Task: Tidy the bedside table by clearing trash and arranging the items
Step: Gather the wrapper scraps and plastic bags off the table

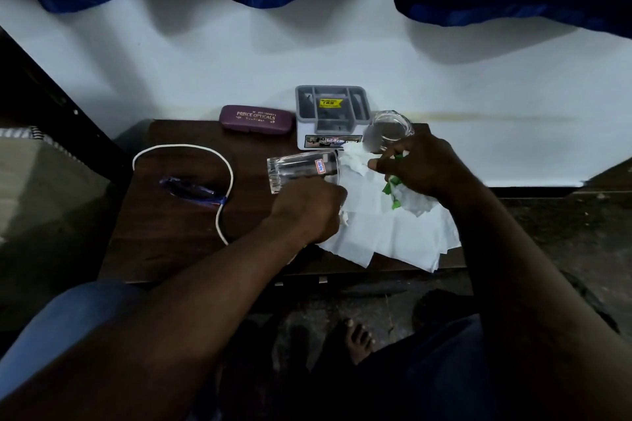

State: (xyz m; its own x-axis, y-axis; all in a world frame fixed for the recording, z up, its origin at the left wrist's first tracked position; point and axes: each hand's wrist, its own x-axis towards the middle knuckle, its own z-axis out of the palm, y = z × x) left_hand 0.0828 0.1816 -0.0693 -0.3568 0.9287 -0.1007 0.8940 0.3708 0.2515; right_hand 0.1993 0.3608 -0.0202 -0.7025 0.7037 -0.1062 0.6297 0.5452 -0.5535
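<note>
A dark wooden bedside table (164, 232) stands against a white wall. My left hand (307, 212) is closed beside a clear glass (301, 171) lying on its side; a bit of white tissue shows under its fingers. My right hand (420, 164) is closed on a crumpled white and green wrapper (407, 195) above a spread of white tissue sheets (393, 236). A crumpled tissue (355, 157) lies just left of that hand. A second glass (388, 130) stands upright behind my right hand.
At the table's back sit a maroon spectacle case (257, 120) and a grey and white organiser box (331, 116). A white cable (191, 161) loops over the left part, around a blue and purple wrapper (191, 190). Dark blue curtains hang above. My bare foot (355, 338) rests on the floor.
</note>
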